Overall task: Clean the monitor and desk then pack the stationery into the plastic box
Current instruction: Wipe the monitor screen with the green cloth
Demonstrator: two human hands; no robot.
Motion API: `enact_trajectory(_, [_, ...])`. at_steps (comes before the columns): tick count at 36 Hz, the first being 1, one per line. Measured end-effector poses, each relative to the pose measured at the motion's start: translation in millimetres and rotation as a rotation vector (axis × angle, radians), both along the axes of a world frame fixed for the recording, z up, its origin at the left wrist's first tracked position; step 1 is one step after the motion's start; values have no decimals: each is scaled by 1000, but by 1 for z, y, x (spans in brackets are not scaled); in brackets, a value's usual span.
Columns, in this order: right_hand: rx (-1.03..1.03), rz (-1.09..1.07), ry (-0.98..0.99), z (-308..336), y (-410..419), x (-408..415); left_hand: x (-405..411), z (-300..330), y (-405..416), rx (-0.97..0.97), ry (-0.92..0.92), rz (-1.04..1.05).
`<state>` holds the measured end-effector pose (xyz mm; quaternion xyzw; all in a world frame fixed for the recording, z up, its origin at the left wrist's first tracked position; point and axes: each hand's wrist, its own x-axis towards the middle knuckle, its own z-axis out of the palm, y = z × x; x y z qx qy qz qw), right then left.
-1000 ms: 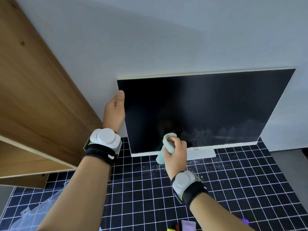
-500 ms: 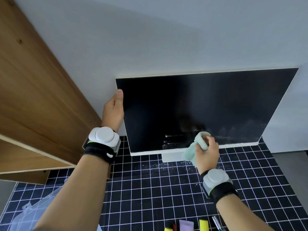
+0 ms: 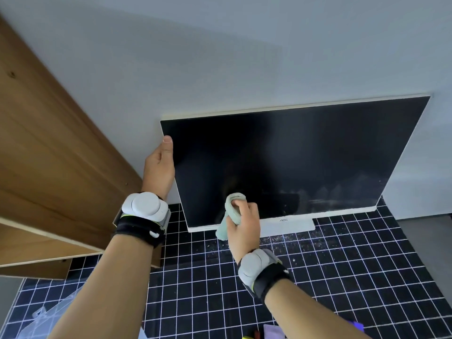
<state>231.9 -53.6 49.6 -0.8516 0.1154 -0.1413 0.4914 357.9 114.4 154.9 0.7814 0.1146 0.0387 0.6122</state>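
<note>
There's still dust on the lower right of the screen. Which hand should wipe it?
The right hand: it already grips the cloth against the monitor, while the left hand steadies its edge.

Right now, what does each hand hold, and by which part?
The right hand grips a bunched pale green cloth around its middle. The left hand holds the black flat monitor by its left edge.
</note>
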Motion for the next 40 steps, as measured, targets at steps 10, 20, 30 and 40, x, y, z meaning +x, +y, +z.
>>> enact_trajectory(10, [-31,-116,52,-6,-46,-1,-3,3,-4,34,-56,3])
enact_trajectory(20, [-35,-313,90,-5,-113,-2,-1,2,-3,13,-69,-5])
enact_trajectory(30, [-37,-72,-20,5,-54,-16,-1,1,-3,22,-47,-3])
enact_trajectory(40, [-86,101,-28,-7,4,-3,-1,2,-4,6,-53,5])
